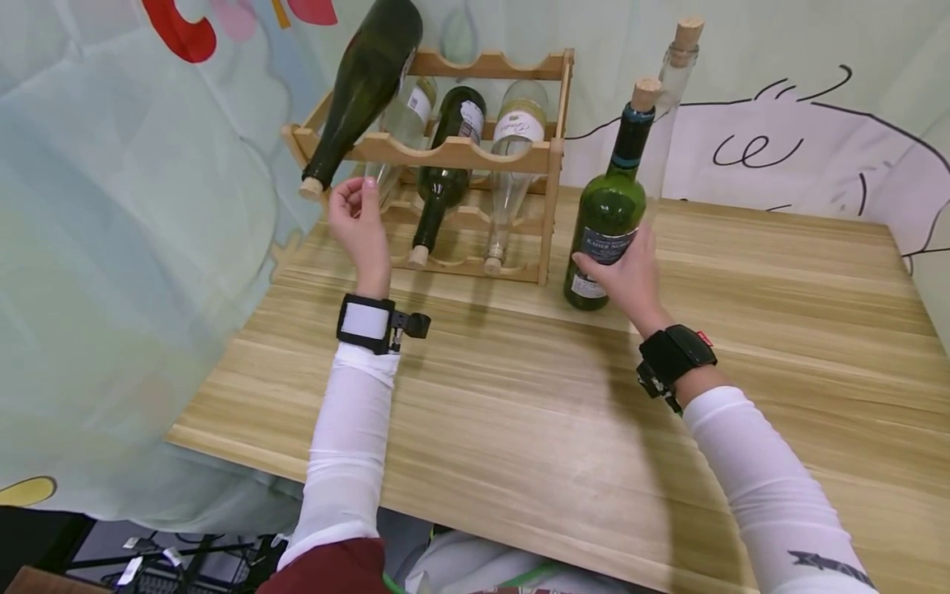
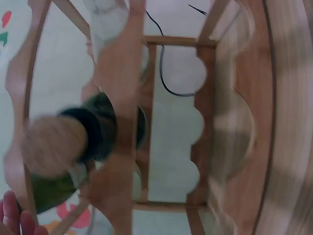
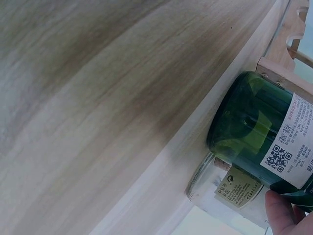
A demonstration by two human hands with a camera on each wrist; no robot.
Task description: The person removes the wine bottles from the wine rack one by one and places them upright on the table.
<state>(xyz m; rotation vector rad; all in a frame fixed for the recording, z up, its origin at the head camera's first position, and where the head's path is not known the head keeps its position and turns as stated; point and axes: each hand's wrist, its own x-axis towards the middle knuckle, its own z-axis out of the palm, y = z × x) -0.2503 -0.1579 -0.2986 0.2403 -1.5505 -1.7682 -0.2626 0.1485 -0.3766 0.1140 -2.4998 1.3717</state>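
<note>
My right hand point(image 1: 631, 276) grips a green wine bottle point(image 1: 610, 202) with a dark label and a cork, thumb across its front. The bottle is upright at the table; whether its base touches the wood I cannot tell. Its back label shows in the right wrist view, with the thumb point(image 3: 279, 210) at the edge. My left hand point(image 1: 361, 227) is raised by the front of the wooden rack point(image 1: 456, 153), fingers loosely bent, with nothing seen in them. Just above it, a dark green bottle point(image 1: 367, 78) lies on the rack's top left, corked neck pointing down towards me.
A tall clear corked bottle point(image 1: 671, 99) stands behind the green one. Lower in the rack lie a dark bottle point(image 1: 445, 177), a clear bottle point(image 1: 512, 165) and another pale bottle point(image 1: 408, 120). The wooden table point(image 1: 505, 412) ends at a printed curtain point(image 1: 134, 247).
</note>
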